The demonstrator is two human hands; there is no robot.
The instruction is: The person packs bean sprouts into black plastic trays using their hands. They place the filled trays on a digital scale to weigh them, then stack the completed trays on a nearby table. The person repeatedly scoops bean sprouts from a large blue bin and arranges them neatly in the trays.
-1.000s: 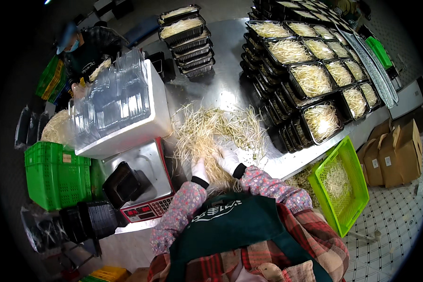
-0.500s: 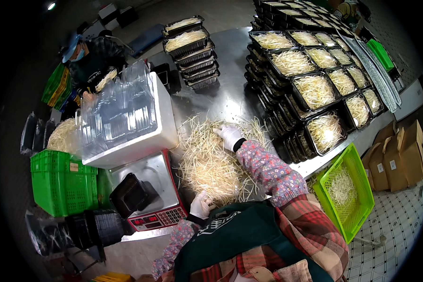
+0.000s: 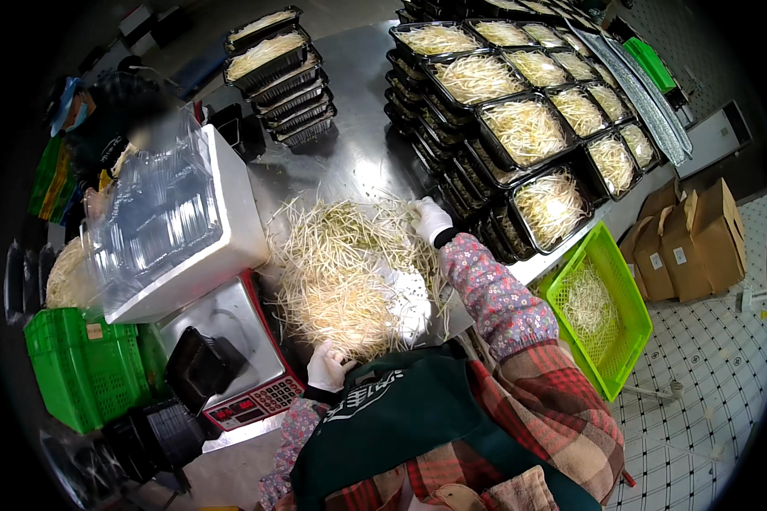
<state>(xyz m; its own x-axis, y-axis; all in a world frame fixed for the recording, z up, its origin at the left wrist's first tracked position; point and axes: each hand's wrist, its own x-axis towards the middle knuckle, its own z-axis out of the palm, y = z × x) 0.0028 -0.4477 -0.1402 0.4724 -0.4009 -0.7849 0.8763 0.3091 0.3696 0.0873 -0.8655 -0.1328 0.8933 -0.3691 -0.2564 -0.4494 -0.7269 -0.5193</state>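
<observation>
A loose heap of bean sprouts lies on the steel table in front of me, with stray strands along its right side. My left hand, white-gloved, rests at the heap's near edge with its fingers curled in; what they hold, if anything, is hidden. Over at the far right edge of the heap, my right hand, gloved too, bends its fingers down onto some sprouts. Between the heap and the strands on the right shows a bright whitish patch. Left of the heap stands a red-edged scale bearing a tilted black tray.
Stacked trays of sprouts rise at the right, another stack farther back. A white foam box with clear lids stands left. Green crates, a lime basket and paper bags flank the table. A co-worker is across at the left.
My right hand has shifted right, out to the heap's far right edge. A whitish patch now shows through the sprouts on the right. My left hand stays at the near edge. The whole view has shifted.
</observation>
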